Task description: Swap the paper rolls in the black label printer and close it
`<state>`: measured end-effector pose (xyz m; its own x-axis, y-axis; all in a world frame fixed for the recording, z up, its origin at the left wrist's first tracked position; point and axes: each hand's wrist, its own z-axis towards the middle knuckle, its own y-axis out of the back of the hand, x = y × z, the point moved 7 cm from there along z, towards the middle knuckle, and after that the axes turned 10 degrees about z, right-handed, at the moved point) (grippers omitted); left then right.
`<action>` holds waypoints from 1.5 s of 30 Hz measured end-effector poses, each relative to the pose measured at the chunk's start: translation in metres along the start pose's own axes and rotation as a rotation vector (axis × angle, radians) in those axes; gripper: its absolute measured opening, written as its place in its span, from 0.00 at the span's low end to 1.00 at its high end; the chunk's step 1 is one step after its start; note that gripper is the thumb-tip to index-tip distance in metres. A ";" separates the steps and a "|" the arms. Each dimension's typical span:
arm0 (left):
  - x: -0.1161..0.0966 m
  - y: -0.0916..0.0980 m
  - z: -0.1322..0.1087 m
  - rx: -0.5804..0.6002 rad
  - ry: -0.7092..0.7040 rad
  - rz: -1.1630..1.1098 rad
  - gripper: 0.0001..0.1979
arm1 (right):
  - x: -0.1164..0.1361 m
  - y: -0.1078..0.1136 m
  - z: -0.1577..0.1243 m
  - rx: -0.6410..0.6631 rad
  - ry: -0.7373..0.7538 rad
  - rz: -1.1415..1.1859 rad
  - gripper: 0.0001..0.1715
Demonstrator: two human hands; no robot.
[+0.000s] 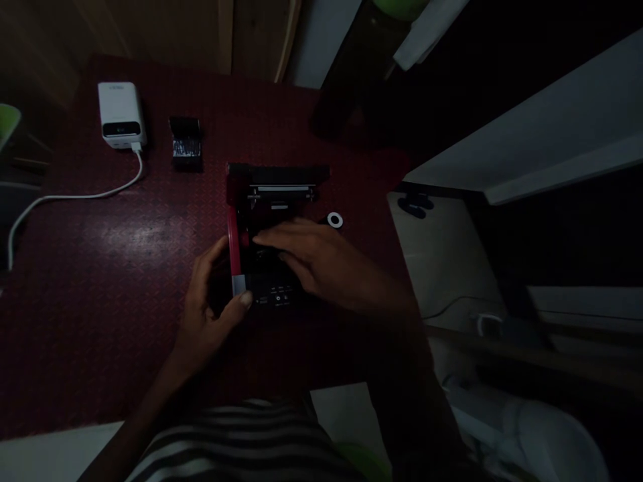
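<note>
A small red and black machine (235,248), like a label or receipt printer, lies on the table with its lid (286,175) raised. Small buttons and markings show dimly on its dark front panel. My left hand (208,301) grips the left side, thumb on the front corner and fingers along the red wall. Over the open bay, my right hand (311,254) stretches its fingers flat toward the inner left wall. Whatever lies under those fingers is too dark to make out. A dark roll with a white ring end (335,219) sits just beyond the right hand.
A white power bank (120,114) with a white cable (90,196) lies at the back left of the red patterned table (115,281). Beside it is a small black part (186,144). A dark, green-topped container (372,60) stands at the back right. Slippers (414,204) lie on the floor.
</note>
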<state>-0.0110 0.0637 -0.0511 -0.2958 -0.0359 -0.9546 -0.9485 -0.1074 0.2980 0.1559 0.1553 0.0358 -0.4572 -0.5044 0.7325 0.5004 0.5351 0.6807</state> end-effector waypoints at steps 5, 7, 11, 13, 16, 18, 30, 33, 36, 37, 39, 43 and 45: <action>-0.002 0.000 -0.002 0.004 0.020 -0.015 0.39 | 0.008 -0.003 -0.001 0.046 0.054 0.013 0.20; -0.004 0.002 -0.004 0.012 0.043 -0.042 0.37 | 0.008 -0.007 0.002 0.043 0.056 -0.017 0.17; -0.015 0.017 0.011 -0.066 0.053 -0.052 0.34 | 0.007 -0.004 -0.004 -0.067 0.076 -0.090 0.17; -0.028 0.028 0.032 -0.139 -0.015 0.008 0.33 | 0.009 -0.001 -0.016 -0.175 0.100 -0.162 0.19; -0.055 0.034 0.071 -0.178 -0.178 0.062 0.35 | 0.020 -0.002 -0.037 -0.371 0.183 -0.260 0.19; -0.065 0.030 0.093 -0.171 -0.197 0.045 0.29 | 0.027 -0.007 -0.050 -0.511 0.239 -0.305 0.18; -0.032 0.013 0.048 -0.206 0.009 -0.149 0.28 | 0.040 -0.032 -0.076 -0.819 0.258 -0.533 0.11; -0.018 0.003 0.031 -0.120 0.135 -0.172 0.35 | 0.035 -0.033 -0.075 -0.807 0.243 -0.476 0.14; -0.015 -0.005 0.022 -0.034 0.219 -0.226 0.35 | 0.029 -0.034 -0.074 -0.764 0.244 -0.386 0.15; -0.015 -0.006 0.021 -0.024 0.229 -0.237 0.35 | 0.028 -0.034 -0.074 -0.743 0.239 -0.372 0.15; -0.018 -0.005 0.020 -0.024 0.226 -0.225 0.35 | 0.027 -0.034 -0.074 -0.699 0.212 -0.346 0.14; -0.020 -0.003 0.022 -0.047 0.207 -0.167 0.34 | 0.026 -0.032 -0.073 -0.639 0.142 -0.275 0.13; -0.020 -0.003 0.023 -0.051 0.212 -0.166 0.34 | 0.026 -0.032 -0.073 -0.633 0.122 -0.251 0.12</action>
<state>-0.0047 0.0872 -0.0334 -0.1016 -0.2201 -0.9702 -0.9735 -0.1789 0.1426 0.1814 0.0759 0.0322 -0.5476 -0.6536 0.5224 0.7401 -0.0872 0.6668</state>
